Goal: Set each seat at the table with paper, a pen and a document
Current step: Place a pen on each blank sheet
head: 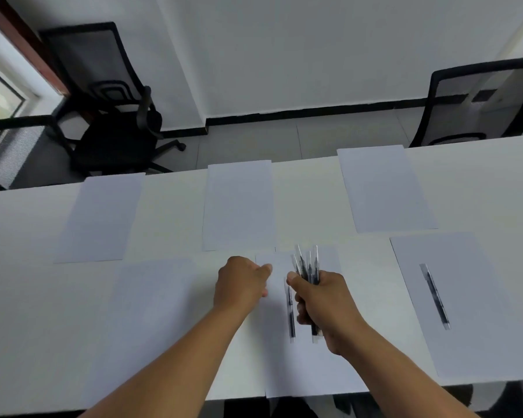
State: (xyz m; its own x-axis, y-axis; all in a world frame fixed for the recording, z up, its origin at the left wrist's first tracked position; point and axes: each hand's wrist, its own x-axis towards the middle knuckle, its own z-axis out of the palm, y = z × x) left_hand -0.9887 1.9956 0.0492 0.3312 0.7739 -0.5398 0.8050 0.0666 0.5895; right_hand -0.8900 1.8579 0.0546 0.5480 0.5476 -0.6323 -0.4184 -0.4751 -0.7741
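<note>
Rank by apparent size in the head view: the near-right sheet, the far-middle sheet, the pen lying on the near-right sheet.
1. near-right sheet, though it lies nearer the camera, so true size is unsure
2. far-middle sheet
3. pen

No legible text, labels, brands or numbers anywhere. Sheets [239,206] on the counter [308,200] read blank; pens [434,295] too blurred to read.

Soft, even daylight, slightly hazy picture

Light enters from the window [0,95] at upper left; shadows are faint, the white table [169,206] shows no glare, straight lines bow near the edges, and fine detail is soft.
</note>
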